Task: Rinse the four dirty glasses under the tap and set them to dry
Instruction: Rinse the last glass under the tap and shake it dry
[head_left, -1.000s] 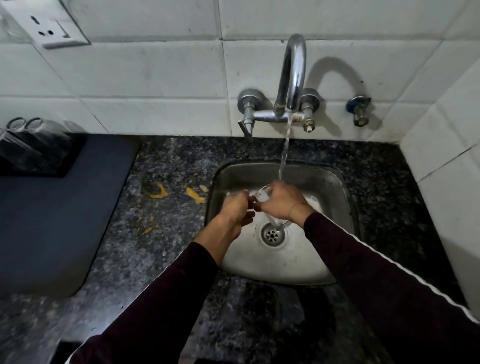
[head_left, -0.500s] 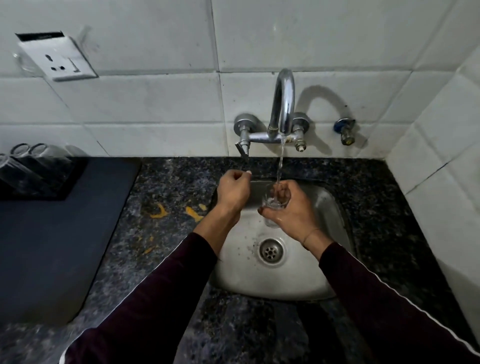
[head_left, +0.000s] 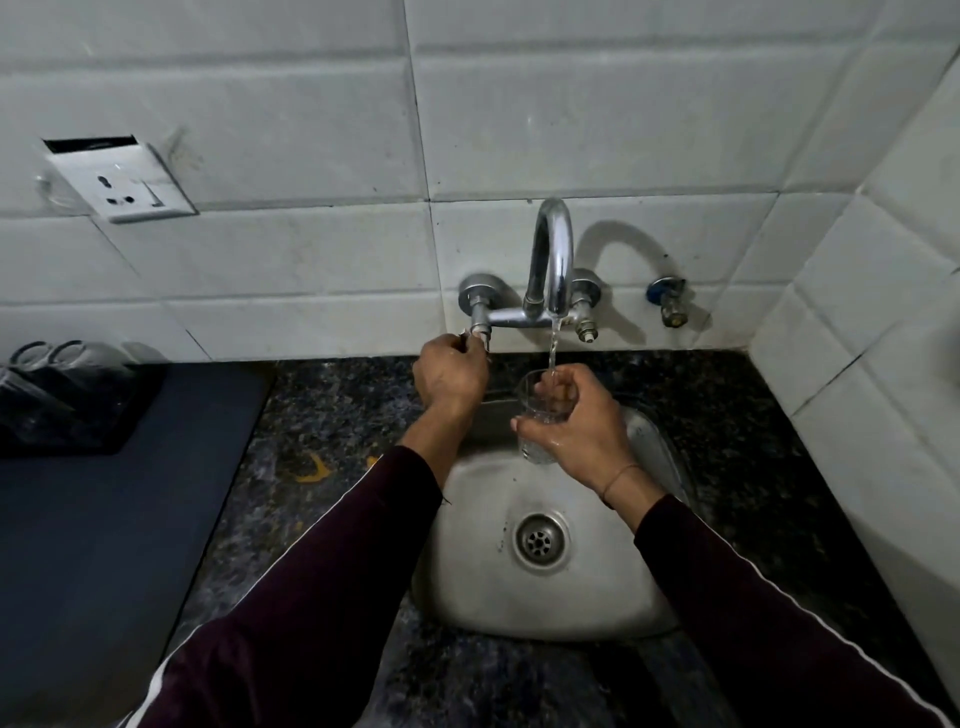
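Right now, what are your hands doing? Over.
Left hand grips tap handle. Right hand holds glass upright under running water, over sink. Nothing in the way.

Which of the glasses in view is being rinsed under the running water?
The glass gripped by the right hand over the sink, standing upright beneath the tap. The other glasses sit far left, by the wall, untouched.

place: home kitchen | cues: steel sink (head_left: 660, 452), wall tap (head_left: 555, 260), granite counter (head_left: 332, 410), tiled wall (head_left: 597, 114)
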